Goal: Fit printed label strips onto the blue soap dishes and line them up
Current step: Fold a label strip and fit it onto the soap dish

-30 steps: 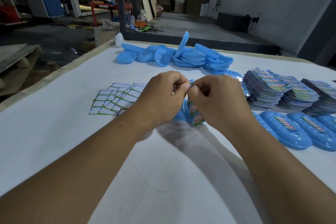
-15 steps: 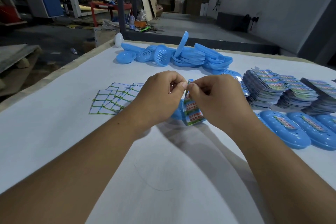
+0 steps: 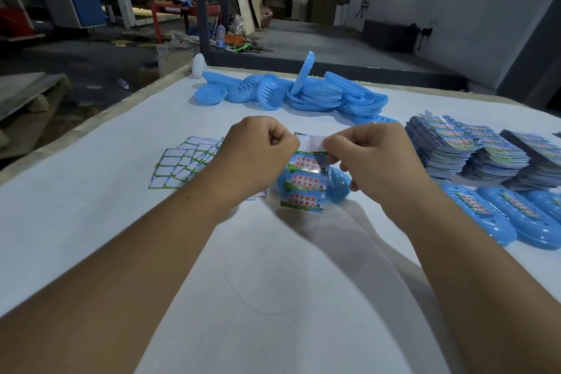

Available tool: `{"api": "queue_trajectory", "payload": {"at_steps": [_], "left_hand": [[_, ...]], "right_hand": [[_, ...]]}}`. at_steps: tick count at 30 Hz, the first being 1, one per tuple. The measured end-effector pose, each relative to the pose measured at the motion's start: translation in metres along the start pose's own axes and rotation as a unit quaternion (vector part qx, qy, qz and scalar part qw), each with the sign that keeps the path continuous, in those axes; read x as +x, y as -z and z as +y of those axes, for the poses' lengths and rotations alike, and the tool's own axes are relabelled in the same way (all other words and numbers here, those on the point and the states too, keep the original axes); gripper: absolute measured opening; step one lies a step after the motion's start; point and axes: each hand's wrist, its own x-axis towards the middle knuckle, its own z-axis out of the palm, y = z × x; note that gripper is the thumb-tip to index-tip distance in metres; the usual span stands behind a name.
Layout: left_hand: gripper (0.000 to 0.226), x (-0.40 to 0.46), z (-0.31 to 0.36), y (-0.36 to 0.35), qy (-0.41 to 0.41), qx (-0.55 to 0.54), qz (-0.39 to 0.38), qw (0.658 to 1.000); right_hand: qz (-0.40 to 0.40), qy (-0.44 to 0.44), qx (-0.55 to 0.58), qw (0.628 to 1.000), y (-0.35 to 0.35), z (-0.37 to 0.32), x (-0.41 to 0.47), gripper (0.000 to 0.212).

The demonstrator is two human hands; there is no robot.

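My left hand (image 3: 258,158) and my right hand (image 3: 373,155) each pinch the top of a printed label strip (image 3: 305,184) with green borders and red characters. The strip hangs down over a blue soap dish (image 3: 338,188) lying on the white table between my hands. My hands are a short way apart, and the backing (image 3: 311,143) shows white between them. At the right lie labelled blue soap dishes (image 3: 485,222) side by side.
A heap of blue dishes and lids (image 3: 303,91) sits at the table's far side. Stacks of printed strips (image 3: 461,149) stand at the right. Spread white backing papers (image 3: 185,165) lie left of my left hand. The table edge (image 3: 91,127) runs along the left.
My hands have drawn apart at the strip's top, and the strip has turned to face me and now hangs longer over the dish.
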Motion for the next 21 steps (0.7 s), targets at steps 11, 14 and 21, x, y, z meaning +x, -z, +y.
{"api": "queue_trajectory", "payload": {"at_steps": [11,14,21], "left_hand": [[0.032,0.008,-0.009,0.013,0.124,0.058,-0.020,0.990],[0.036,0.010,-0.011,0.017,0.140,0.098,-0.017,0.985],[0.036,0.014,-0.023,0.032,0.152,0.343,0.013,0.927]], "right_hand": [[0.009,-0.059,0.076,0.995,0.005,0.003,0.002,0.017],[0.014,-0.067,0.076,0.995,0.006,0.003,0.002,0.019],[0.014,-0.079,0.074,0.994,0.005,0.001,0.000,0.022]]}}
